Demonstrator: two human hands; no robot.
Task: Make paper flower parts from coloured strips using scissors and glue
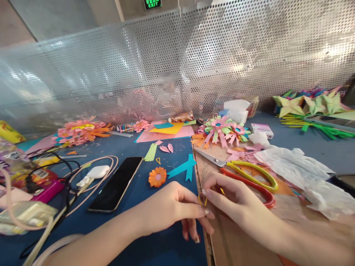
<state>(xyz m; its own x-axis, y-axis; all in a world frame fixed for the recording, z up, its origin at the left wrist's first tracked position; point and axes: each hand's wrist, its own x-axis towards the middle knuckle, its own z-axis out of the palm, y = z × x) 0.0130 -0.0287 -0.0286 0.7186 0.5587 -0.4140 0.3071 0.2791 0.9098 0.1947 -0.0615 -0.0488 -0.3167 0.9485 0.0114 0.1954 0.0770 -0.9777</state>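
Note:
My left hand (pixel 180 207) and my right hand (pixel 231 195) meet above the cardboard's left edge, fingertips pinched around a thin yellow paper strip (pixel 205 201) bent into a small loop. Part of the strip is hidden behind the fingers. Just beyond my left hand lies an orange paper flower (pixel 157 177) with a pink centre. Near it are a blue paper ribbon (pixel 183 168) and a small folded yellow triangle (pixel 158 160). Scissors (pixel 249 175) with one yellow and one red handle rest past my right hand, blades slightly apart.
A black phone (pixel 118 184), an earbud case (pixel 97 171) and tangled cables are on the left. Finished paper flowers (pixel 220 129) and coloured sheets (pixel 169 132) line the back, before a perforated metal screen (pixel 222 55). Crumpled white tissue (pixel 294 166) lies right.

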